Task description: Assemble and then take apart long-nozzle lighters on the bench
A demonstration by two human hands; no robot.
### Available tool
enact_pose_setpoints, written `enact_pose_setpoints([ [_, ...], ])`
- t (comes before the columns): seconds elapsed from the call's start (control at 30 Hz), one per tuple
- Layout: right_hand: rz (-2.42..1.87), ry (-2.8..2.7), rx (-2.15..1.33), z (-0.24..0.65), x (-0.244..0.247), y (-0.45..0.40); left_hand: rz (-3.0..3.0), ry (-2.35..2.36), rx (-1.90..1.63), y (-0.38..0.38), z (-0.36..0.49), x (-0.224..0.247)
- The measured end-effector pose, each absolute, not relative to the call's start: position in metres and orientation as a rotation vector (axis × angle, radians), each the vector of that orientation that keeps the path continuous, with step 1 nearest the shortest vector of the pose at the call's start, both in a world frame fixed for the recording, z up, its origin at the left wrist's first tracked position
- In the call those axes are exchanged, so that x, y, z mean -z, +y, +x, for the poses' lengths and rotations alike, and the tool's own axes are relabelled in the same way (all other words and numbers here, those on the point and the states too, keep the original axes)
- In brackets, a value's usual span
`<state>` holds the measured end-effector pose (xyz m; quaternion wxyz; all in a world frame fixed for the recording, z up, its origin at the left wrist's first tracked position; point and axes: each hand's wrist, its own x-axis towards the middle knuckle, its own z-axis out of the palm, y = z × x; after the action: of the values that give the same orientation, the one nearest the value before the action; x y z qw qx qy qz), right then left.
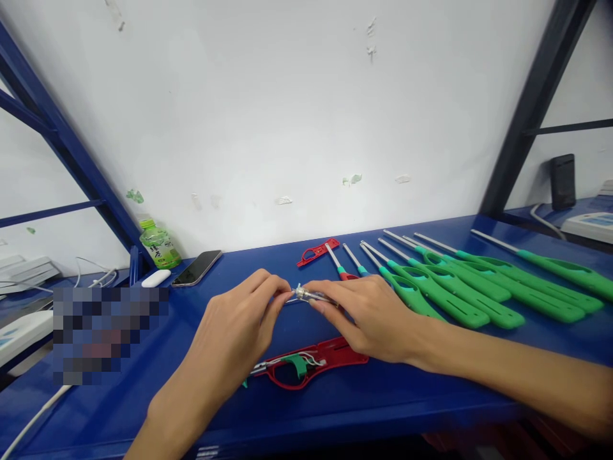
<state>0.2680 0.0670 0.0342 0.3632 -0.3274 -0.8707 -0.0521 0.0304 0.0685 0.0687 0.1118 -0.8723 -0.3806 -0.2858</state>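
My right hand point(378, 316) grips a clear fuel tank with a metal valve end point(301, 292), held nearly level above the table. Thumb and fingers of my left hand point(242, 313) pinch together at that valve end; what is between the fingertips is too small to make out. Below both hands lies an opened red lighter half-shell point(292, 383), with a green trigger point(297, 365), white wires and a metal rod in it. My left wrist partly hides the rod. Behind my hands, a second red half-shell point(318, 253) rests near the wall.
Several green long-neck lighters point(460, 306) lie fanned out on the right of the blue table point(191, 370). A phone point(197, 268), a white case point(156, 278) and a green-labelled bottle point(160, 246) stand at the back left. A white cable point(43, 412) runs along the left edge.
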Motion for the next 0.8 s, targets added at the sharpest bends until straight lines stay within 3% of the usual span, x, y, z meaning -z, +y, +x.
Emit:
enact_pose_setpoints([
  [0.8, -0.823, -2.199, 0.189, 0.2674, -0.0357, 0.0662, -2.49, -1.074, 0.794, 0.0655, 0.0342, -0.0678],
])
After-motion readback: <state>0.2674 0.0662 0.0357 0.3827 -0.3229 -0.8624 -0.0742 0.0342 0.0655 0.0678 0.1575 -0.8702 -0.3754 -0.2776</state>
